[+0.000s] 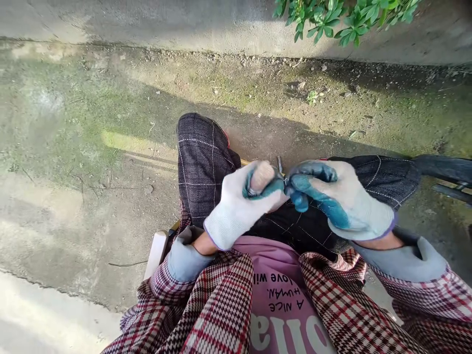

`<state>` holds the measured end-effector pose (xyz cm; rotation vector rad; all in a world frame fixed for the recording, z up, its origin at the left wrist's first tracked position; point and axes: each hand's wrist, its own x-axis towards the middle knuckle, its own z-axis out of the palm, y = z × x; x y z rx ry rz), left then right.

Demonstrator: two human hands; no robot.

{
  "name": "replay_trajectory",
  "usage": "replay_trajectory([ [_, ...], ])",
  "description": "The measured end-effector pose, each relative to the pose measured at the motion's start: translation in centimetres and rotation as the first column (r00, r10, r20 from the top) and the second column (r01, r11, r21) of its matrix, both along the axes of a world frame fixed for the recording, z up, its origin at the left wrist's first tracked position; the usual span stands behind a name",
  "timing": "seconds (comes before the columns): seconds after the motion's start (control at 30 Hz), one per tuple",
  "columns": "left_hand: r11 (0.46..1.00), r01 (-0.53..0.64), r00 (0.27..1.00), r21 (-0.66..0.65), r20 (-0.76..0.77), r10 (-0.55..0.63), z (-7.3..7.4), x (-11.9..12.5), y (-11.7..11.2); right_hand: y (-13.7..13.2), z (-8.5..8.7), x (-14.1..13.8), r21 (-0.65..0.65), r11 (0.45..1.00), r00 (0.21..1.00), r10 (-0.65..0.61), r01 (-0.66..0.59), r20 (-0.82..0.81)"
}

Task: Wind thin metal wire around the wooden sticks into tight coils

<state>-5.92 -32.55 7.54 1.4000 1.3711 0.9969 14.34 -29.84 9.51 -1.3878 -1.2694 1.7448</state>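
My left hand, in a white work glove with a teal coated palm, is closed around a rounded light-brown handle that looks wooden. Its far end is hidden by the fingers. My right hand, gloved the same way, has thumb and fingers pinched together close against the left fingertips. A tiny bright bit shows between the two hands, too small to name. Both hands are held above my lap, over the dark checked trousers. Just beyond the fingers a thin grey rod is partly visible.
I am seated, with a white seat or frame edge at my left. Mossy concrete ground runs to a grey wall. A leafy green plant overhangs at the top right. Dark bars stand beside my right knee.
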Motion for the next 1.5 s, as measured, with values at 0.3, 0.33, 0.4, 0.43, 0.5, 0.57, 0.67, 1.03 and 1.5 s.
replay_trajectory([
  [0.3,0.827,0.206,0.774,-0.522,0.605,0.19,-0.6,0.3,0.8,-1.3,0.1,-0.8,0.573,0.806,0.93,-0.087,-0.144,0.356],
  [0.33,0.817,0.213,0.767,-0.536,0.609,0.2,-0.5,0.4,0.8,-1.3,0.4,-0.7,0.605,0.765,0.896,-0.087,-0.22,0.435],
  [0.4,0.813,0.215,0.765,-0.541,0.61,0.204,-0.4,0.4,0.7,-1.2,1.0,-0.6,0.63,0.701,0.834,-0.089,-0.335,0.544],
  [0.43,0.82,0.206,0.769,-0.534,0.606,0.202,-0.4,0.4,0.7,-1.2,1.2,-0.6,0.633,0.68,0.814,-0.091,-0.369,0.574],
  [0.5,0.845,0.168,0.792,-0.508,0.58,0.191,-0.4,0.4,0.7,-1.2,1.5,-0.6,0.641,0.657,0.796,-0.102,-0.396,0.596],
  [0.57,0.881,0.106,0.834,-0.46,0.523,0.172,-0.3,0.2,0.6,-1.2,1.4,-0.6,0.653,0.648,0.8,-0.111,-0.392,0.59],
  [0.67,0.945,-0.031,0.931,-0.325,0.336,0.146,0.2,0.1,0.2,-1.0,1.1,-0.8,0.668,0.648,0.822,-0.111,-0.366,0.559],
  [1.03,0.982,-0.021,0.993,-0.188,0.111,0.042,2.7,-0.9,-0.4,-0.7,1.2,-1.3,0.581,0.75,0.84,-0.065,-0.315,0.539],
  [1.5,0.943,-0.008,0.952,-0.333,0.285,0.109,2.0,-1.5,-0.2,-0.5,-0.3,-2.1,0.137,0.979,0.987,0.158,-0.152,-0.039],
])
